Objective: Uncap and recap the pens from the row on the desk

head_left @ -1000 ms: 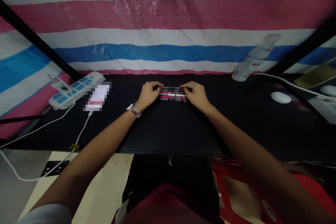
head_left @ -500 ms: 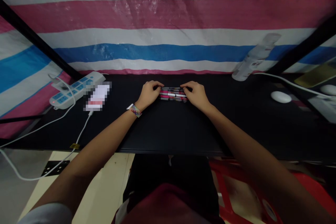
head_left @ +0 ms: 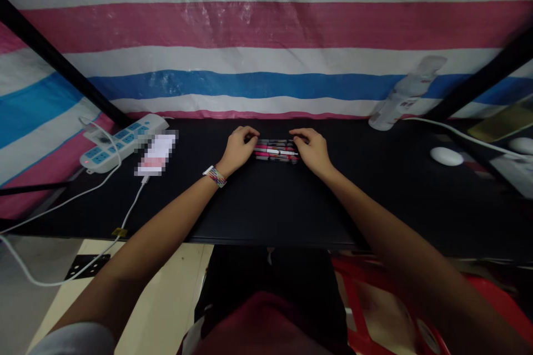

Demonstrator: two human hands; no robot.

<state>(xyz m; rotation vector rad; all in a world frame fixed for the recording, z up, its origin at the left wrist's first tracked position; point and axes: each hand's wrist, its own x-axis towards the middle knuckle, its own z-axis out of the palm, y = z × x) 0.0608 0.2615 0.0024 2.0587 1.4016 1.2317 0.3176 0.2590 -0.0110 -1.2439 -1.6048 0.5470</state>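
Note:
Several pens [head_left: 275,151], grey, pink-red and one white-bodied, lie side by side across the black table, their lengths running left to right. At their left ends rests my left hand [head_left: 239,150], fingers curved, thumb close to the pens and apart from the forefinger; it wears a multicoloured band. My right hand [head_left: 311,151] is by the right ends, its forefinger reaching out above the thumb with a gap between them. Both hands look open, with no pen lifted. The lower fingers of each are hidden from above.
On the left are a white power strip [head_left: 102,155], a blurred-out phone [head_left: 158,155] and white cables. A clear bottle [head_left: 406,94] stands at the back right, near a white mouse-like object [head_left: 446,156]. Striped sheeting [head_left: 266,61] hangs behind the table [head_left: 270,205]; a red stool [head_left: 358,310] is below.
My right hand has drawn slightly right, off the pens' ends, which show more now. The left hand stays at the left ends. The view has shifted a little.

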